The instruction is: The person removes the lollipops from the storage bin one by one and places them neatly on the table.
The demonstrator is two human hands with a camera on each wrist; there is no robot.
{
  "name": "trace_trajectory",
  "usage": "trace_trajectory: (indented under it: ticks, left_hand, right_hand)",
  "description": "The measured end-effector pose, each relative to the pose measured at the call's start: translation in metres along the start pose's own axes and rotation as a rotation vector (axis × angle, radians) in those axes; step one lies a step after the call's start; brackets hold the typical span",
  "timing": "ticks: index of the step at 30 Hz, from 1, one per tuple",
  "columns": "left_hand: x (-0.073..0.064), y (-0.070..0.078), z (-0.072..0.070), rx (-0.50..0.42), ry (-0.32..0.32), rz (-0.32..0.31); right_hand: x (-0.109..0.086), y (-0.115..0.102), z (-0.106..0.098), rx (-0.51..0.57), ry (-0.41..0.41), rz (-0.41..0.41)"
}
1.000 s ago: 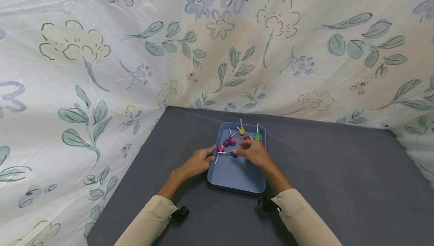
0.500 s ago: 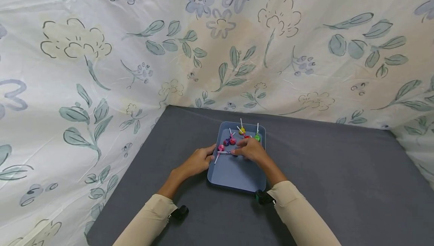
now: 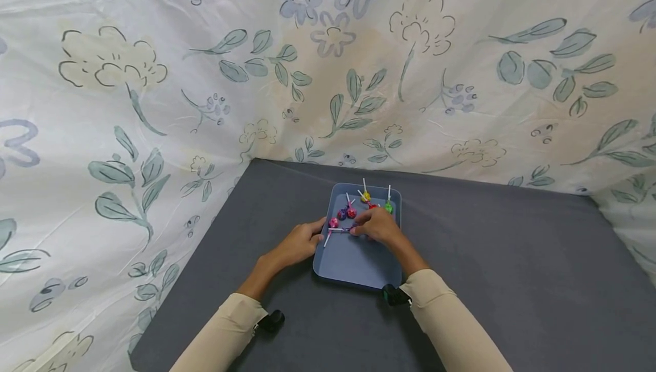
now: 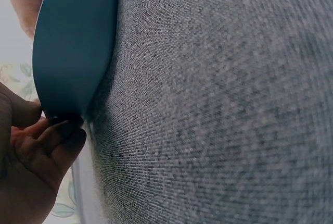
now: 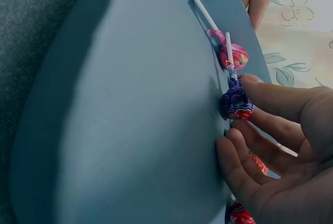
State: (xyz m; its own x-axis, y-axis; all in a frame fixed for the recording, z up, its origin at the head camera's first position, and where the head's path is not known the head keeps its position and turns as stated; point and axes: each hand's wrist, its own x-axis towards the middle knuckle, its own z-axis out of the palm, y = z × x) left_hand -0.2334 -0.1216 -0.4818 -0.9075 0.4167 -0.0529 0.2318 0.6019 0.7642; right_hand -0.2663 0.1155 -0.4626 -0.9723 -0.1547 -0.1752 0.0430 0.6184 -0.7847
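A blue-grey tray (image 3: 353, 261) lies on the dark cloth, holding several wrapped lollipops. My left hand (image 3: 294, 245) grips its left side, thumb at the rim and fingers against the outer wall, as the left wrist view shows. Inside the tray my right hand (image 3: 380, 226) pinches a purple lollipop (image 5: 237, 103) at its wrapped head between thumb and fingers. That lollipop's white stick points left and crosses the stick of a pink lollipop (image 5: 238, 56) by the left wall. In the head view my right fingers mostly hide the purple head.
Farther back in the tray lie another purple lollipop (image 3: 342, 214), a second pink one (image 3: 351, 212), a yellow one (image 3: 365, 196), a red one (image 3: 372, 207) and a green one (image 3: 389, 208). A floral curtain (image 3: 328, 76) hangs behind the dark table (image 3: 492, 269).
My right hand and forearm have shifted slightly left and away from me, with the purple lollipop moving a little back. My left hand keeps its place on the tray.
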Motion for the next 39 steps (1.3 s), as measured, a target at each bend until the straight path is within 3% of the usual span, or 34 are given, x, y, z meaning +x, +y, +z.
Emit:
trace_trajectory:
  ticks: [13,31,39]
  left_hand:
    - [0.001,0.001,0.0,-0.006,0.002,-0.012]
    - [0.002,0.001,0.0,0.004,0.012,-0.008]
    - [0.001,0.0,0.002,0.0,0.017,-0.003]
  right_hand:
    - [0.003,0.002,0.003,-0.038,0.041,-0.039]
    - [0.001,0.004,0.0,-0.039,0.024,-0.051]
    - [-0.009,0.006,-0.005,0.046,0.04,-0.028]
